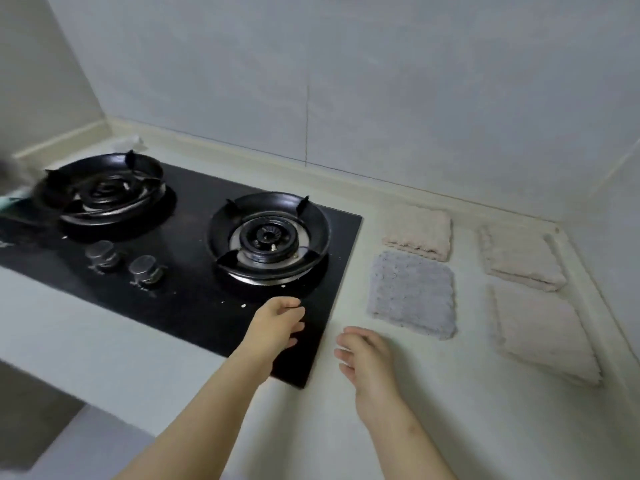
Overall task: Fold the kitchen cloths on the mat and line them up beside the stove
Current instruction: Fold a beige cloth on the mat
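Several folded cloths lie on the pale counter to the right of the black stove point(194, 292). A grey cloth point(412, 294) sits nearest the stove, with a beige cloth point(419, 230) behind it. Two more beige cloths point(521, 258) point(543, 336) lie further right, near the wall. My left hand point(277, 323) hovers over the stove's front right corner, fingers loosely curled, holding nothing. Over the bare counter, just left of the grey cloth, my right hand point(367, 355) has its fingers spread and is empty. No mat is visible.
The stove has two burners point(268, 235) point(100, 192) and two knobs point(145, 268). Tiled walls close the counter at the back and on the right. A blurred teal object point(10, 202) shows at the far left edge. The counter's front edge drops off at lower left.
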The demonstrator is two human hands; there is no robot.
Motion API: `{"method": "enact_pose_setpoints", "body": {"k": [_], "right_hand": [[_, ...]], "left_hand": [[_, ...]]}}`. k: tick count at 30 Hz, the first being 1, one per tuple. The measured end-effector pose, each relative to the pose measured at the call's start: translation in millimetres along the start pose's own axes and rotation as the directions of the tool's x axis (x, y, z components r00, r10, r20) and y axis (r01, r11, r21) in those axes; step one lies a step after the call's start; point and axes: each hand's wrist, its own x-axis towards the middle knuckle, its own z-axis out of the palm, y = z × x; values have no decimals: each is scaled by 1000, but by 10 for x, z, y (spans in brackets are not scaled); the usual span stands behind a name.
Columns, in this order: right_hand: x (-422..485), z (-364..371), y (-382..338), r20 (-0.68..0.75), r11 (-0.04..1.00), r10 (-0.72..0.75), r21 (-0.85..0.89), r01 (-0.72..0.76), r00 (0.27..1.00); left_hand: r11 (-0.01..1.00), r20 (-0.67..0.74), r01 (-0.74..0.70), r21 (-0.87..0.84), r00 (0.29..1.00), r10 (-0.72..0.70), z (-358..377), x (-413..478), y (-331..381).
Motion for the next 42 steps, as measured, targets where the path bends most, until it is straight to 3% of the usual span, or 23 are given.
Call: {"method": "enact_pose_setpoints", "body": {"k": [6, 9, 20, 28, 35, 42], "right_hand": [[-514, 1324, 326, 317, 980, 74, -198, -10, 945], [-768, 1951, 618, 410, 963, 124, -270, -10, 903], [-2211, 4577, 1898, 614, 900, 234, -430, 70, 754], [-2478, 5746, 2185, 640, 854, 214, -489, 177, 738], [-2041, 6889, 2196, 654, 863, 94, -429, 266, 751], [-1454, 8103, 1923, 647, 876, -39, -345, 338, 762]], "left_hand": [[988, -266, -72, -138, 963, 33, -1462, -458, -122], [977, -383, -87, -196, 924, 5, -2184, -697, -276], [954, -631, -181, -239, 776, -12, -5107, -1615, -718], [947, -671, -178, -266, 740, -49, -6290, -1535, -728], [955, -686, -166, -245, 726, -49, -7133, -815, -432], [967, -646, -159, -199, 763, -7, -7921, 91, 102]]}}
